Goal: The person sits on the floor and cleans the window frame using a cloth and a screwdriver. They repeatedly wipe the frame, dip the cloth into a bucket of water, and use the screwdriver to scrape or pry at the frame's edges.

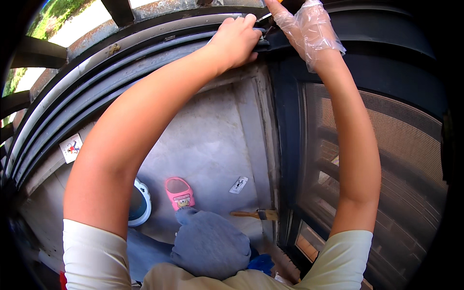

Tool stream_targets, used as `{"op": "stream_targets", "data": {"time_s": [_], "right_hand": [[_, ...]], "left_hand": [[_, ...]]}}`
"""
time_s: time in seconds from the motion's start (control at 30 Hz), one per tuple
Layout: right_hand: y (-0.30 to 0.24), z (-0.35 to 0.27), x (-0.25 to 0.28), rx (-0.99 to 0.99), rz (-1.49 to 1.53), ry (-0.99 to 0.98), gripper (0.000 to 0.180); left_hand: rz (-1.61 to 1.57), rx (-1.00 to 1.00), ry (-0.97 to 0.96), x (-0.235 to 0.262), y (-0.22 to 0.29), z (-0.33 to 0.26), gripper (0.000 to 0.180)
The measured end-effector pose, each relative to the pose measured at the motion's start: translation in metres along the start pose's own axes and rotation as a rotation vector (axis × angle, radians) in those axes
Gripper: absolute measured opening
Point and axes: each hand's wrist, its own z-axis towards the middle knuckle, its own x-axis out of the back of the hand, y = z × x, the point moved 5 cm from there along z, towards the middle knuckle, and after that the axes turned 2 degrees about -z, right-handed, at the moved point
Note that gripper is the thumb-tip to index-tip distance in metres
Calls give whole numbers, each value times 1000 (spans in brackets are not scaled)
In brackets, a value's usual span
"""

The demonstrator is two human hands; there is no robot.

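Nearest, a grey-trousered knee is raised above a paintbrush and pink slipper on the floor. Farther up, the bare left hand curls over the dark window frame; the plastic-gloved right hand pinches a small tool against it.

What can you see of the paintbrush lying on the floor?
The paintbrush is small, with a light wooden handle, a dark metal band and pale bristles. It lies flat on the grey stone floor, handle pointing left, bristles toward the dark window frame and about touching its foot. No hand touches it. It lies just beside the person's grey-clad knee.
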Motion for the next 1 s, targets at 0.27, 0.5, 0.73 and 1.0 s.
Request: {"op": "stream_targets", "data": {"time_s": [0.27,0.5,0.73,1.0], "right_hand": [[14,15,-10,76,149,179,32],[23,16,-16,88,264,230,29],[17,12,-17,-97,293,349,28],[19,12,-18,-235,300,349,32]], "left_hand": [[-71,-108,148,-4,2,1,46],[1,-85,113,-10,2,3,48],[123,-88,102,-9,3,6,47],[69,-75,102,1,-4,-7,45]]}}
